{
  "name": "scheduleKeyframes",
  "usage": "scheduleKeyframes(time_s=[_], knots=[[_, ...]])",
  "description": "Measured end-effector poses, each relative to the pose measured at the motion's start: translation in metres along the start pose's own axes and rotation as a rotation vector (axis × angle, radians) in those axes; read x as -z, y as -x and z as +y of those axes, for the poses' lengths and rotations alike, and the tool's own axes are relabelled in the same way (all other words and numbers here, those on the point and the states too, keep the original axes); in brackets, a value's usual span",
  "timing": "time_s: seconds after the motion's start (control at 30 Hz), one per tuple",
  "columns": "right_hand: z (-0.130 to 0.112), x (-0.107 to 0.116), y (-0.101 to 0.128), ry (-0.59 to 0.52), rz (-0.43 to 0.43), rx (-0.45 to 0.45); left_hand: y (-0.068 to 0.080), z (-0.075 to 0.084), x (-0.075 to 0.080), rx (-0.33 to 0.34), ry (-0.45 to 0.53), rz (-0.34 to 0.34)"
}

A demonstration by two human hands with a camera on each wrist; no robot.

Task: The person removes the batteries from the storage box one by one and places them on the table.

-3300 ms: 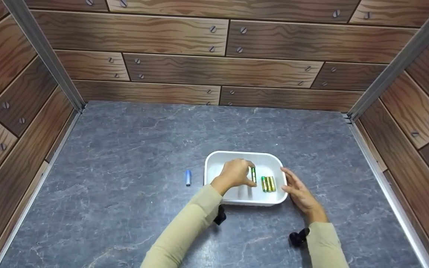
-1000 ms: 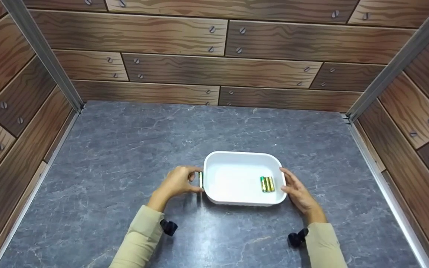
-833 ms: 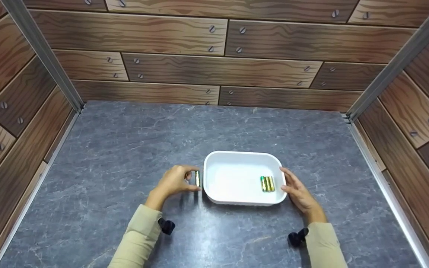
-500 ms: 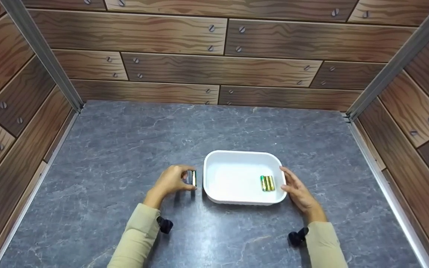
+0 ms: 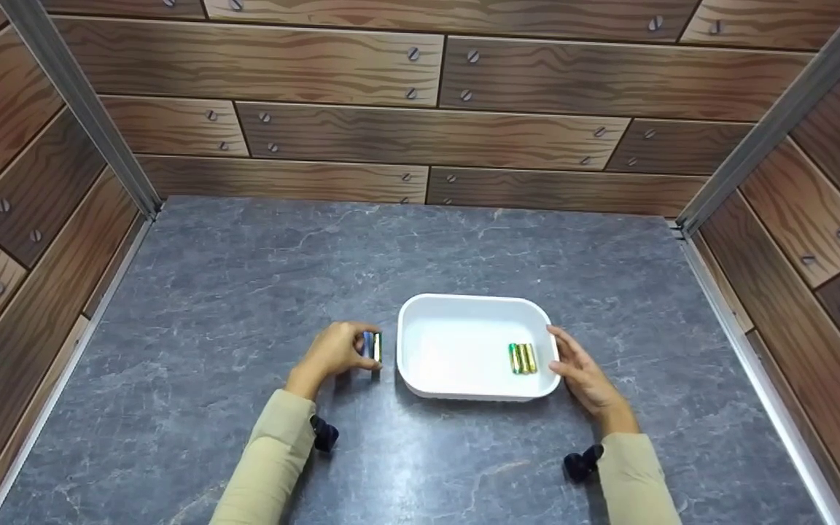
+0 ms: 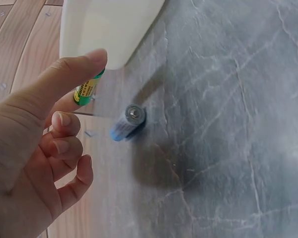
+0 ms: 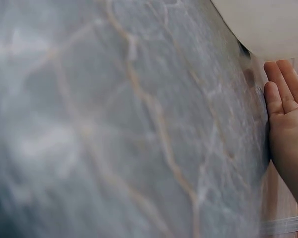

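Left hand (image 5: 334, 353): on the countertop just left of the white tray, thumb and fingers curled to pinch a green battery (image 6: 88, 88); the left wrist view shows the green-and-yellow casing between thumb and forefinger.
Right hand (image 5: 582, 374): fingers straight and relaxed, laid flat against the right outer wall of the tray; it grips nothing. In the right wrist view only the palm and fingers (image 7: 280, 91) show beside the tray's underside.
White tray (image 5: 420, 313): a shallow rounded-rectangle dish, standing flat on the countertop between the two hands.
Tray contents: a tight group of green-and-gold batteries (image 5: 522, 358) lying side by side at the right end of the floor, close to the right wall; they look like three, though the count is hard to fix. The rest of the tray floor is bare white.
Held battery: outside the tray, just beyond its left wall, near the tray but apart from it.
Blue battery (image 6: 127, 122): lying on the countertop directly beside the held one, outside the tray, its metal end cap turned toward the wrist camera. In the head view it shows as a blue strip (image 5: 368, 344) at the fingertips.
Countertop (image 5: 259, 262): grey marbled stone.
Walls (image 5: 347, 73): wood-plank panels with screw heads on three sides.
Sleeves: beige, on both forearms.
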State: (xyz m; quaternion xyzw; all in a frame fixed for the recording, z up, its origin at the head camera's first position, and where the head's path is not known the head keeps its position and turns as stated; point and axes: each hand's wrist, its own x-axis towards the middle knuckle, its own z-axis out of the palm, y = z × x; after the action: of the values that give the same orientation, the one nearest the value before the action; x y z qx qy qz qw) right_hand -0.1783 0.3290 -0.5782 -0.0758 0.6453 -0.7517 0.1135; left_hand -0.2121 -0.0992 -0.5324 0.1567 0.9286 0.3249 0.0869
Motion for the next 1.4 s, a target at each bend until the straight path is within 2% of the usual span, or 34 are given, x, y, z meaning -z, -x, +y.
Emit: scheduleKeyframes(time_s=[0.2,0.43,0.57,0.77,1.03,1.4], knots=[[0.000,0.001,0.000,-0.008,-0.015,0.005,-0.005,-0.005,-0.003,0.025,-0.016,0.001],[0.000,0.000,0.000,-0.006,0.010,-0.012,-0.005,-0.011,-0.005,0.001,-0.002,0.014],[0.000,0.000,0.000,0.002,0.018,-0.027,-0.009,-0.014,-0.008,0.058,-0.005,-0.007],[0.000,0.000,0.000,0.010,0.020,-0.028,-0.010,-0.015,-0.010,0.083,-0.053,-0.010],[0.001,0.000,0.000,-0.016,-0.012,0.031,-0.011,-0.016,-0.011,0.094,-0.044,-0.016],[-0.001,-0.001,0.000,-0.008,0.009,-0.002,-0.010,-0.013,-0.007,0.093,-0.014,-0.011]])
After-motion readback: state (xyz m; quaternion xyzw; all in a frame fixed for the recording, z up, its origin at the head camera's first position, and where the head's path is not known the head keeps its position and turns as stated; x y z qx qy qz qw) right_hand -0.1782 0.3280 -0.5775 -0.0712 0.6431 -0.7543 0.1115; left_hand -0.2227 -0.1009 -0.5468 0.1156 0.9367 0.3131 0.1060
